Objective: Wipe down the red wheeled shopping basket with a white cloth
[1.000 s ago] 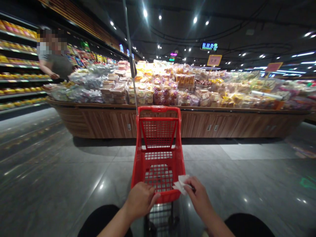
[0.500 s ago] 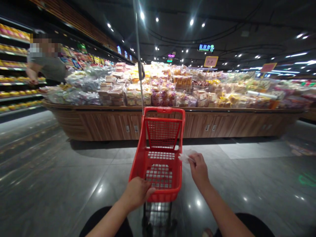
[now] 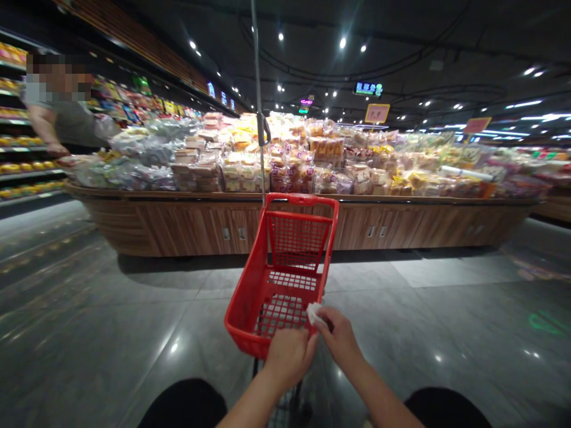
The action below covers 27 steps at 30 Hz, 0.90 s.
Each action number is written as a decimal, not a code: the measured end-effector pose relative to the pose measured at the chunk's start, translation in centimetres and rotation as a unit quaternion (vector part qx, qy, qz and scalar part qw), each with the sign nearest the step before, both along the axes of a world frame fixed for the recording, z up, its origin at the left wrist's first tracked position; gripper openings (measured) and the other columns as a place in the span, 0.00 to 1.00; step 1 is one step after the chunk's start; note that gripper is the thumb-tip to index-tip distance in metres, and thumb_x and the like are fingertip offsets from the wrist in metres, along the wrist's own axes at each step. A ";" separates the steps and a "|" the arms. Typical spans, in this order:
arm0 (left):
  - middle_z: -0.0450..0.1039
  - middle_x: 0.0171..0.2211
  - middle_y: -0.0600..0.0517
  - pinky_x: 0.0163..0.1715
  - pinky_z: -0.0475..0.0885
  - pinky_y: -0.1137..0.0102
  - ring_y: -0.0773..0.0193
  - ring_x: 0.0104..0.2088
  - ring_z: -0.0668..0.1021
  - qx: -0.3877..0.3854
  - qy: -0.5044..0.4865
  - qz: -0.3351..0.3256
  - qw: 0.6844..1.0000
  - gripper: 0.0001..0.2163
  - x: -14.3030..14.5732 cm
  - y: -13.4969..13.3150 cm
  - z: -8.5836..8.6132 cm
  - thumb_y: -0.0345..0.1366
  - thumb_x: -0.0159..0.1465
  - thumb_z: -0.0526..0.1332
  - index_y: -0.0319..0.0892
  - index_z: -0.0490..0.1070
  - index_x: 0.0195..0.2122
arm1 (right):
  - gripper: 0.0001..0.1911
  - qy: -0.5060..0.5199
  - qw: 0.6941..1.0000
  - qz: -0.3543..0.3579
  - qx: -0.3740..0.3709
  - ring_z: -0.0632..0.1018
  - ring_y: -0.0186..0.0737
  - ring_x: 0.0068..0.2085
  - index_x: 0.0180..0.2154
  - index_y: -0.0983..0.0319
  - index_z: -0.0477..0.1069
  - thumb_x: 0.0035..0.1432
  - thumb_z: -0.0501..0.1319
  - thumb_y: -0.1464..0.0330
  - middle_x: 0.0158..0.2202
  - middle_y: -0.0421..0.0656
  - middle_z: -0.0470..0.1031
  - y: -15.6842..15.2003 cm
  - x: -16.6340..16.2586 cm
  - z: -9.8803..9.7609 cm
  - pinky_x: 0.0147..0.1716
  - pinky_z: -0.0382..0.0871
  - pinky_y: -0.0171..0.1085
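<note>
Head view: curled into a loose fist over the near rim of a red shopping cart (image 3: 252, 297), by its right-hand corner, the left hand (image 3: 289, 351), closed on smooth moulded plastic, fingertips out of sight. Just beside, by the cart's right edge near the same corner, the right hand (image 3: 338, 333), thumb and fingers pinched together on a crumpled white sheet (image 3: 314, 313), thin and creased; whether pressed to the rim or just above it, impossible to tell. Between the cart's sloping walls, a base (image 3: 289, 290) pierced with square holes and, towards the far end, a panel of finer mesh (image 3: 301, 235). By the far left corner, a slim grey pole (image 3: 261, 129). Beyond, a long counter (image 3: 187, 229), rounded at its left end, wood-grained in front, heaped to the front edge with packaged food (image 3: 289, 163) in shiny clear wrapping. At the counter's left end, a person (image 3: 74, 125) in a grey garment. Underfoot, glossy grey floor tiles (image 3: 134, 333).
</note>
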<state>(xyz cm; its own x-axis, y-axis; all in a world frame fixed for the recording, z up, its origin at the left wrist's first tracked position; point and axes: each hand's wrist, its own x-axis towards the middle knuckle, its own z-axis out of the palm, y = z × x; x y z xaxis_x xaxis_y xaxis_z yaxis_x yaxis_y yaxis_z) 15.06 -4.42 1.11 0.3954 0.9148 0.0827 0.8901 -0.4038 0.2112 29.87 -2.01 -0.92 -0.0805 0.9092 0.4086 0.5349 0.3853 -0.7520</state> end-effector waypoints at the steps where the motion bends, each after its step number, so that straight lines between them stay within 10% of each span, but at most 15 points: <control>1: 0.76 0.30 0.46 0.33 0.67 0.66 0.57 0.33 0.78 -0.001 0.001 -0.010 1.000 0.26 -0.2 -0.1 0.0 0.47 0.66 0.36 0.42 0.72 0.32 | 0.07 -0.001 1.000 -0.011 0.009 0.72 0.37 0.34 0.33 0.62 0.71 0.54 0.56 0.71 0.32 0.42 0.71 0.8 0.1 0.3 0.35 0.65 0.34; 6: 0.77 0.31 0.46 0.34 0.68 0.65 0.55 0.35 0.78 -0.025 0.031 0.037 0.999 0.23 -0.4 -0.1 -0.1 0.54 0.60 0.47 0.42 0.73 0.33 | 0.09 -0.031 0.998 -0.056 0.030 0.72 0.39 0.36 0.35 0.62 0.72 0.55 0.54 0.71 0.33 0.44 0.71 3.5 0.1 1.6 0.39 0.64 0.35; 13: 0.77 0.32 0.44 0.35 0.68 0.65 0.56 0.34 0.78 -0.036 0.067 0.060 0.995 0.17 -0.2 0.1 -0.7 0.45 0.60 0.51 0.41 0.75 0.34 | 0.07 -0.070 0.997 0.037 -0.012 0.73 0.36 0.35 0.30 0.60 0.72 0.55 0.55 0.72 0.32 0.41 0.71 -0.9 -1.4 1.0 0.36 0.64 0.33; 20: 0.77 0.29 0.44 0.34 0.69 0.66 0.56 0.33 0.78 -0.009 0.094 0.039 0.995 0.18 -0.8 -0.1 -0.3 0.46 0.61 0.50 0.40 0.75 0.33 | 0.09 -0.059 0.996 -0.059 0.030 0.73 0.40 0.38 0.34 0.62 0.73 0.56 0.54 0.73 0.34 0.45 0.71 1.6 -0.4 1.7 0.40 0.65 0.36; 27: 0.77 0.30 0.46 0.34 0.69 0.67 0.58 0.32 0.78 -0.002 0.082 0.007 0.997 0.14 -2.7 -0.2 -0.4 0.42 0.60 0.52 0.41 0.75 0.32 | 0.10 -0.101 0.993 0.068 0.010 0.73 0.36 0.37 0.35 0.59 0.74 0.58 0.54 0.72 0.35 0.42 0.69 -1.8 -2.9 1.1 0.38 0.66 0.33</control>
